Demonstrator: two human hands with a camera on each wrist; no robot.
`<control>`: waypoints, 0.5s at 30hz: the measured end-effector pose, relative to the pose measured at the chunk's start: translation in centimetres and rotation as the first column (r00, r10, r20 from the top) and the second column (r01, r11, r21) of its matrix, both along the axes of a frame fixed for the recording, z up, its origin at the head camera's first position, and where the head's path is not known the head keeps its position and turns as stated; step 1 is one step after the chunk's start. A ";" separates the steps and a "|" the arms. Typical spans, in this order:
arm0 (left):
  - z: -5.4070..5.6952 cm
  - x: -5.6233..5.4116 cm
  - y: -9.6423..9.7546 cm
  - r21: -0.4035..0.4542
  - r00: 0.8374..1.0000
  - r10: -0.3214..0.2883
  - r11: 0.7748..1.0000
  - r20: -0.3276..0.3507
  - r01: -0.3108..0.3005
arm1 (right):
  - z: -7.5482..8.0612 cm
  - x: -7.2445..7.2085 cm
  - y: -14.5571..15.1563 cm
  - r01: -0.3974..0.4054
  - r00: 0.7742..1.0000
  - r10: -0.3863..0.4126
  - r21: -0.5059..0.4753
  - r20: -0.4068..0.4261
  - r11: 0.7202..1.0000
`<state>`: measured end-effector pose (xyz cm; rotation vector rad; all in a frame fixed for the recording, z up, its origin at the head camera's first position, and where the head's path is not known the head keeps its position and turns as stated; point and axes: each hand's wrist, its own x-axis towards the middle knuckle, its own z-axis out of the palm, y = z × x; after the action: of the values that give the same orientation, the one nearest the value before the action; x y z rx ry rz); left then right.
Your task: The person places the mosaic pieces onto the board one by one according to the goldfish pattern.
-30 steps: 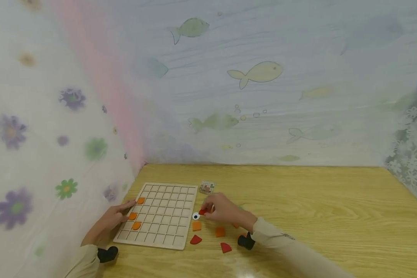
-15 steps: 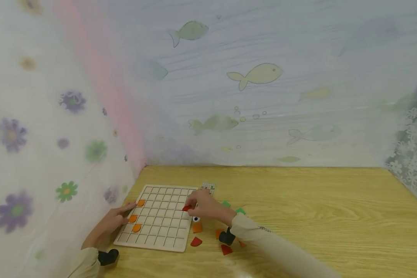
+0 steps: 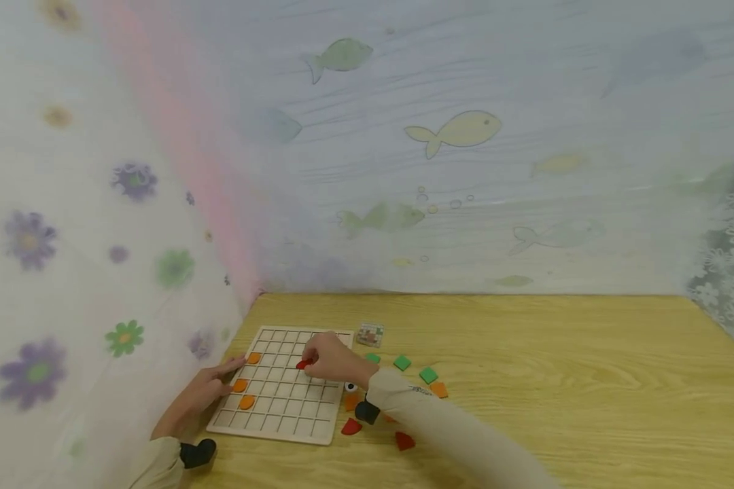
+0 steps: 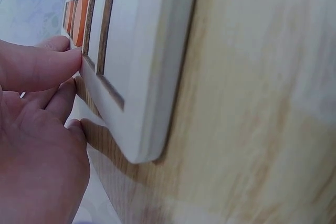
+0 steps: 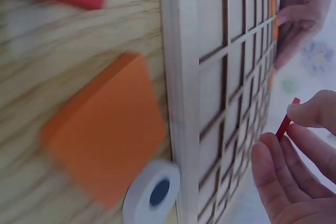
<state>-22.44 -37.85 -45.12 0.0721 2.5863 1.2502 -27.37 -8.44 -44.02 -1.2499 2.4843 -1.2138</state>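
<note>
A pale wooden grid board lies on the table with three orange pieces on its left part, one of them an orange rounded piece. My left hand rests at the board's left edge, index finger stretched along it. In the left wrist view, the thumb touches the rim beside the orange pieces. Over the board's middle, my right hand pinches a small red piece between thumb and fingers. The right wrist view shows this red piece edge-on, held above the squares.
Right of the board lie a white eye disc, an orange square, red quarter-round pieces and several green pieces. A small patterned card lies near the board's top right corner. A flower-printed wall stands at the left.
My right hand has carried the red piece leftward, from beside the eye disc to over the board's middle. The left hand has stayed at the left edge.
</note>
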 end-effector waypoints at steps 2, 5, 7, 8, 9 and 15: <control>0.0 -0.1 0.1 0.001 1.000 0.018 1.000 0.006 -0.018 | -0.1 -0.2 -0.7 0.008 1.000 -0.008 -0.003 0.000 1.000; -0.1 -0.2 0.1 0.001 0.999 0.030 1.000 0.014 -0.030 | -0.4 -0.6 -1.9 0.014 1.000 -0.014 -0.004 -0.018 1.000; -0.1 -0.2 0.1 -0.006 0.999 0.031 1.000 0.009 -0.031 | -0.6 -0.9 -2.7 0.013 0.999 -0.013 -0.001 -0.029 1.000; 0.0 -0.2 0.2 -0.004 0.999 0.031 1.000 0.012 -0.031 | -0.7 -1.1 -3.0 0.017 0.999 -0.016 0.012 -0.040 1.000; 0.0 -0.1 0.2 -0.004 0.999 0.033 0.999 0.016 -0.033 | -0.8 -1.2 -3.4 0.021 0.999 -0.020 0.026 -0.050 0.999; 0.2 -0.2 0.3 -0.021 0.999 0.043 0.999 0.016 -0.042 | -0.9 -1.6 -5.3 0.083 0.992 -0.075 0.077 -0.101 0.994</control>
<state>-22.60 -37.52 -44.95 0.0030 2.5995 1.2335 -28.95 -13.70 -44.95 -1.2302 2.6473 -1.0803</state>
